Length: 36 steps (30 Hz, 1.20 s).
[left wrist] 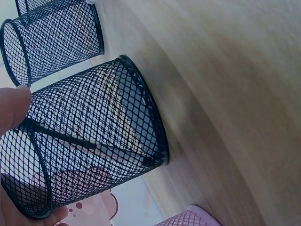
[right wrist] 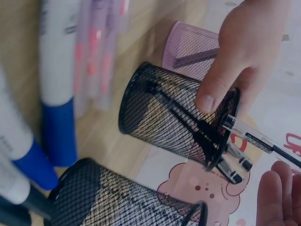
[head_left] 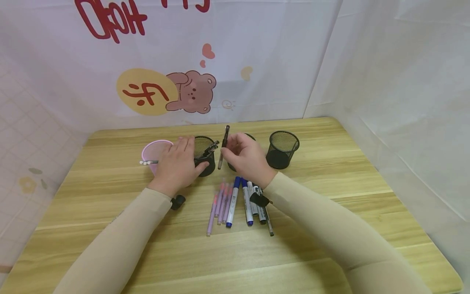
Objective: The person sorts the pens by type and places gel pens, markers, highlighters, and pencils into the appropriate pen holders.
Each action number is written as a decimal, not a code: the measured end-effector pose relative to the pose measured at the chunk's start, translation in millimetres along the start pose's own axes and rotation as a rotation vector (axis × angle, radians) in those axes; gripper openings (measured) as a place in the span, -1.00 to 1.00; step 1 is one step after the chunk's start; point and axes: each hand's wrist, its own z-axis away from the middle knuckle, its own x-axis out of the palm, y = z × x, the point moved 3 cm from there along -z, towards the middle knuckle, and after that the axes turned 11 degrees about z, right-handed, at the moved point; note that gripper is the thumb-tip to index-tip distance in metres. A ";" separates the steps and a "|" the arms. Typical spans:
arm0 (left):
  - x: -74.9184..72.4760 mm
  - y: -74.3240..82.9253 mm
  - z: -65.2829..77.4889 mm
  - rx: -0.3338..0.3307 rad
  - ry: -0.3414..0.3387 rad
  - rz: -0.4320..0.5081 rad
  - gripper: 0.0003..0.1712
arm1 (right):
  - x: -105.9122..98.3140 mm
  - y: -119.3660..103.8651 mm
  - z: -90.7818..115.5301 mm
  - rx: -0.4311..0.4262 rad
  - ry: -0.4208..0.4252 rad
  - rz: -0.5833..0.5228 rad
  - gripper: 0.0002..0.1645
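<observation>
My left hand (head_left: pixel 178 165) grips a black mesh pen cup (left wrist: pixel 89 136) at its rim, the thumb on one side and fingers on the other. Black gel pens (right wrist: pixel 235 172) lean inside this cup, their clear ends sticking out over the rim. Pinched between the thumb and fingers of my right hand (head_left: pixel 247 157) is another black gel pen (head_left: pixel 224 145), held upright just right of the cup. In the right wrist view, one end of that pen overlaps the cup's rim, close by the left thumb (right wrist: pixel 207 101).
To the left stands a pink mesh cup (right wrist: pixel 188 40) holding white-tipped pens. A second black mesh cup (right wrist: pixel 127 197), partly behind my right hand, and a third (head_left: pixel 282 151) stand to the right. Purple-pink highlighters (head_left: pixel 219 204), blue-capped markers (head_left: pixel 233 202) and black-capped markers lie in front.
</observation>
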 end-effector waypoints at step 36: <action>-1.1 -0.1 0.8 0.021 0.021 -0.013 0.13 | 26.3 -5.5 -15.6 0.046 0.036 -0.059 -0.89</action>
